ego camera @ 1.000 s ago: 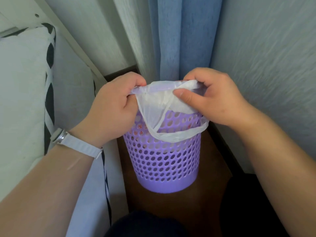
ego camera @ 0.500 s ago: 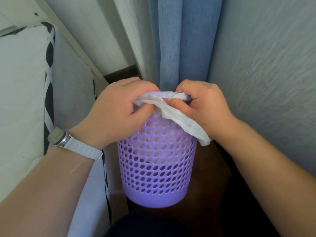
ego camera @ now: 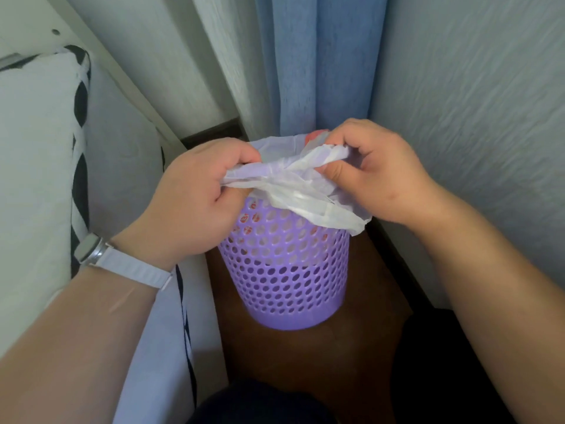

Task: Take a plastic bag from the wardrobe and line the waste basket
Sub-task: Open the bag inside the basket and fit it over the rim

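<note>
A purple perforated waste basket [ego camera: 287,270] stands upright on the dark wooden floor in a narrow gap. A thin white plastic bag [ego camera: 293,182] lies bunched across its top, with part of it hanging inside and showing through the holes. My left hand [ego camera: 198,203] pinches the bag's edge at the near left of the rim. My right hand [ego camera: 376,172] grips the bag at the right of the rim, where a flap droops over the outside. The basket's rim is mostly hidden by the bag and my hands.
A white bed with black-striped bedding [ego camera: 39,166] fills the left side. A blue curtain [ego camera: 318,65] hangs just behind the basket, and a textured wall [ego camera: 477,117] runs close along the right. Brown floor [ego camera: 305,356] shows in front of the basket.
My hands have moved apart along the top of the basket, spreading the bunched bag wider. The bag's far edge now shows behind the hands.
</note>
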